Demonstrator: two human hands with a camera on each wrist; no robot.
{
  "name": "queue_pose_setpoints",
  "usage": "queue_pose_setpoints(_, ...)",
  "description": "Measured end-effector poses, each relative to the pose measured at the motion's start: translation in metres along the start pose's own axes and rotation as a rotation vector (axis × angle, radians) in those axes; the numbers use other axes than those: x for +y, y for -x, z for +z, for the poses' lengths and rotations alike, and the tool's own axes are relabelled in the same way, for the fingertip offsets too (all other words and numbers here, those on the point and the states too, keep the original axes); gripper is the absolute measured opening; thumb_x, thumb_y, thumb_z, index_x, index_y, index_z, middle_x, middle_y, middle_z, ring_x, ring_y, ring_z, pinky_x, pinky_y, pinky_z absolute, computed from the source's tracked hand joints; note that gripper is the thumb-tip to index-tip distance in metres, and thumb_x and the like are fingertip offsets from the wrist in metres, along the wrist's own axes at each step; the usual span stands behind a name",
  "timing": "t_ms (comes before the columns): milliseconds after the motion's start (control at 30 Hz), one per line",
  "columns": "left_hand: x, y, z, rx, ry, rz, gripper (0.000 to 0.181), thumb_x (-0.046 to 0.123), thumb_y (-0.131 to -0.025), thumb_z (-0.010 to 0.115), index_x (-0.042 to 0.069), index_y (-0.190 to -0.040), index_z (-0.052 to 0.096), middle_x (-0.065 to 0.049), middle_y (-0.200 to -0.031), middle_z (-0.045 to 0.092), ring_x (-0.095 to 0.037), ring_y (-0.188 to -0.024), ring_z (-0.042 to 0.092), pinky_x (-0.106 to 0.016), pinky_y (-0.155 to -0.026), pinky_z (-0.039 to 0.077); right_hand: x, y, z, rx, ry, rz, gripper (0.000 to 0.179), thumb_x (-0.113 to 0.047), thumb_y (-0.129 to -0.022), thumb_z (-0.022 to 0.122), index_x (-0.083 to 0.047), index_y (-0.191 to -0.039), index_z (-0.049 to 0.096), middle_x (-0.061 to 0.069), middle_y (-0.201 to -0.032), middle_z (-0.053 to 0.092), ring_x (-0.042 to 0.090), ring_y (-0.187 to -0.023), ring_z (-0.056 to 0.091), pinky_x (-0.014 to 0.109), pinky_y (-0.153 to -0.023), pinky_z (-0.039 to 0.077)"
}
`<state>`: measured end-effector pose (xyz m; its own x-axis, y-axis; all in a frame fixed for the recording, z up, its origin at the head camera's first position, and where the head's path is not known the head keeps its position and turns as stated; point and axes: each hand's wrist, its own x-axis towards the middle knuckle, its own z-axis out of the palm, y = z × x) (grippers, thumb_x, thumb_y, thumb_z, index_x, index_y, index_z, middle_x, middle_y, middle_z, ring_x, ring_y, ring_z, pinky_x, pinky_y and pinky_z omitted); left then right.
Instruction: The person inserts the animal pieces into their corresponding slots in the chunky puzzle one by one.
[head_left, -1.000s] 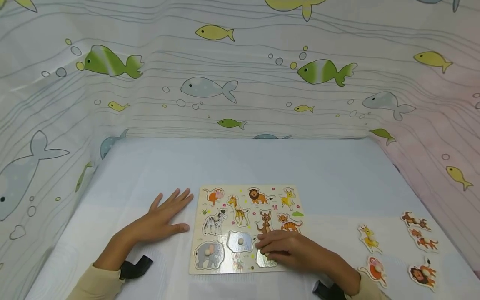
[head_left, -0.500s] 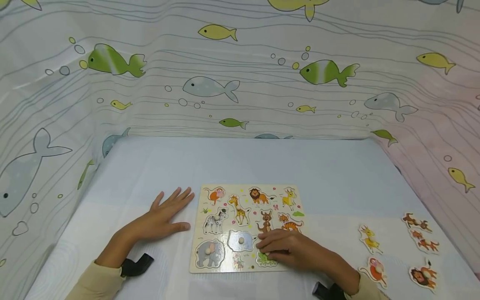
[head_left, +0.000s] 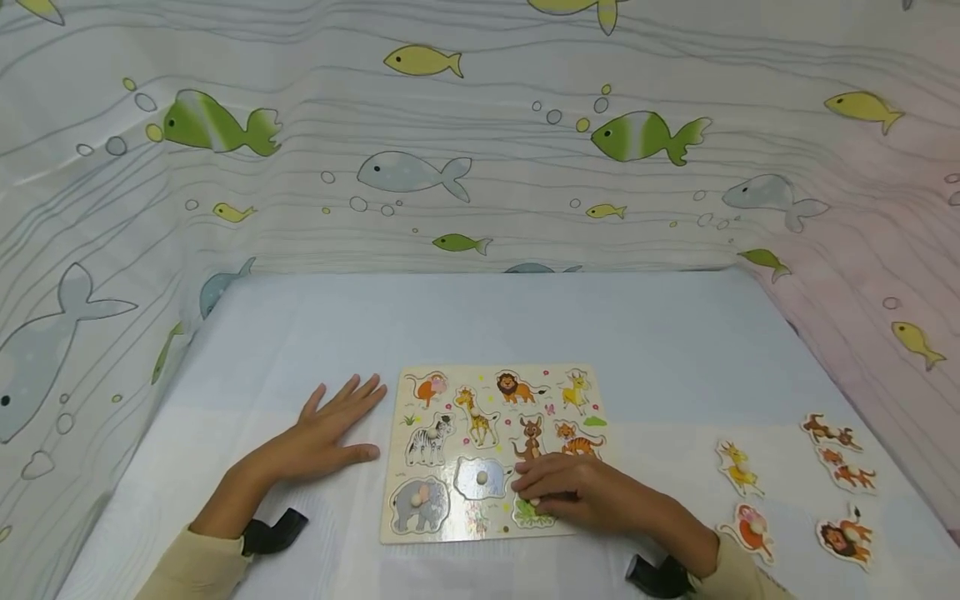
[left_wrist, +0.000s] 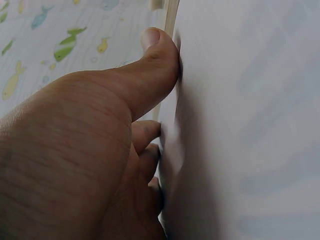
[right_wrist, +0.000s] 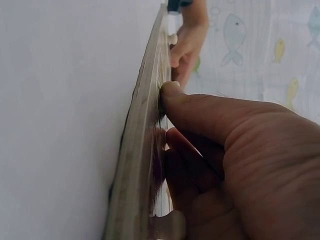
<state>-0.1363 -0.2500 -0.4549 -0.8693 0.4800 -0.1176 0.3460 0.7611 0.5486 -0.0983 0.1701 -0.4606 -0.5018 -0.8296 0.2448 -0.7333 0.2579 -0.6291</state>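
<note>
A wooden knob puzzle board (head_left: 392, 500) printed with animals lies flat on the table. My right hand (head_left: 596, 497) is over its lower right corner, thumb and fingers curled together at the knob of a green puzzle piece (head_left: 532, 518) set in the board. In the right wrist view the thumb tip (right_wrist: 172, 89) meets that knob low over the board, and part of the piece is hidden by the hand. My left hand (head_left: 322, 442) rests on the table left of the board, fingers spread. An elephant piece (head_left: 420, 507) and a shiny grey piece (head_left: 482, 477) sit in their slots.
Loose animal pieces lie on the table at the right: a yellow goat-like one (head_left: 739, 468), a monkey (head_left: 752, 532), a lion (head_left: 846, 540), a tiger (head_left: 847, 469) and a kangaroo (head_left: 831, 431). A fish-print curtain (head_left: 525, 150) surrounds the table (head_left: 480, 317).
The head view shifts slightly, and glare moves off the green piece, so its colour shows. Both hands keep their places.
</note>
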Motion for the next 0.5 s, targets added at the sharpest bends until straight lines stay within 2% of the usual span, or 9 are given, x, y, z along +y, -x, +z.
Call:
queue_pose_setpoints(167,0.0003,0.0026,-0.0017,-0.004,0.002,-0.005,0.088,0.055,-0.088,0.067,0.017,-0.158,0.03,-0.013,-0.167,0.022,-0.042,-0.155,0.009,-0.066,-0.119,-0.009,-0.0003,-0.0002,0.0035,-0.012,-0.025,0.005,0.029,-0.016,-0.096,0.067,-0.016,-0.125,0.07,-0.003,-0.13,0.068,0.02,-0.131,0.059,0.034,-0.105,0.051)
queue_pose_setpoints(500,-0.0025,-0.0022,0.0012,0.014,-0.004,0.006,0.089,0.055,-0.087,0.068,0.015,-0.158,0.032,-0.014,-0.166,0.023,-0.044,-0.154,0.01,-0.065,-0.12,-0.01,0.0001,-0.0013,-0.001,-0.003,-0.031,0.094,0.031,-0.022,-0.094,0.071,-0.017,-0.125,0.071,-0.005,-0.135,0.066,0.014,-0.131,0.059,0.03,-0.104,0.051)
